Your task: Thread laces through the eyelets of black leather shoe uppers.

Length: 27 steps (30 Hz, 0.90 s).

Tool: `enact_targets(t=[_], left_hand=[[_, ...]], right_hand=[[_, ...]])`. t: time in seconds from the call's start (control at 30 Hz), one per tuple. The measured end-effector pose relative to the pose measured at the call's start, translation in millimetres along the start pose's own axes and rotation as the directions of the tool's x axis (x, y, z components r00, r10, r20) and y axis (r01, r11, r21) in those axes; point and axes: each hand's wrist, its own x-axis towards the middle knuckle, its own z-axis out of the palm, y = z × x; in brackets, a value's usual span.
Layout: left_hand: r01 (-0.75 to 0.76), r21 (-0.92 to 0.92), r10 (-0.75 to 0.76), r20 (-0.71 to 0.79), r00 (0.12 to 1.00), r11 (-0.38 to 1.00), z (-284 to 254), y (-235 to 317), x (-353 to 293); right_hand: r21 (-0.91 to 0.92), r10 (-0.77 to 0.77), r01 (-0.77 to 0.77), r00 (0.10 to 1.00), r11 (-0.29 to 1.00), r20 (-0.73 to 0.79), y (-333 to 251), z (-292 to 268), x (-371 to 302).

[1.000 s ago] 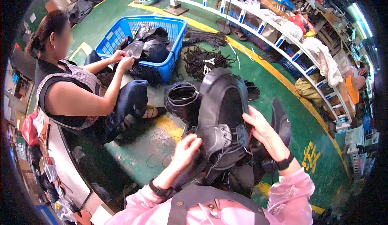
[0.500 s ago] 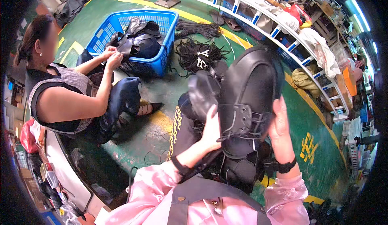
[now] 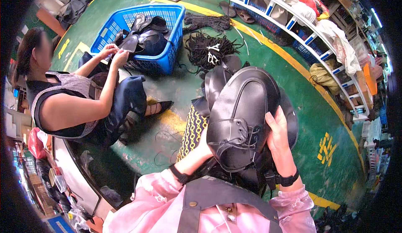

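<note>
A black lace-up shoe upper is held in front of me, its rounded toe pointing away and its eyelets and laces toward me. My left hand grips its left edge, with the fingers hidden behind it. On the other side my right hand closes on the right edge, thumb and fingertips against the black material. More black shoe pieces lie behind it over my lap, partly covered. Under my left forearm shows a black cloth with yellow chain print.
At the left, a seated co-worker handles a black piece by a blue basket of black shoe uppers. Bundles of black laces lie on the green floor. A white rack curves along the far right.
The shoe upper has come down and to the left, and its toe now tilts less upright. Both hands moved with it, keeping hold. The co-worker's hands stay at the basket.
</note>
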Motion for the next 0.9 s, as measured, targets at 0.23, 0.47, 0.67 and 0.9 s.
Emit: enact_targets(t=[0.23,0.47,0.67,0.9], left_hand=[[-0.117,0.828,0.54,-0.244,0.805,0.548,-12.8,103.6,-63.1],[-0.317,0.925,0.286,0.253,0.924,0.208,23.5,173.8,-52.4],[-0.248,0.929,0.264,0.175,0.949,0.275,26.9,164.7,-58.7],[-0.236,0.922,0.289,0.145,0.946,0.308,25.6,165.1,-63.0]], right_hand=[[0.035,-0.006,0.004,0.999,0.999,0.043,-8.3,19.2,0.4],[-0.056,-0.031,0.036,0.995,0.998,0.098,-7.6,40.2,4.1],[-0.105,-0.037,0.048,0.995,0.993,0.098,-5.4,39.7,2.2],[-0.124,-0.059,0.072,0.993,0.99,0.105,-6.0,43.9,4.0]])
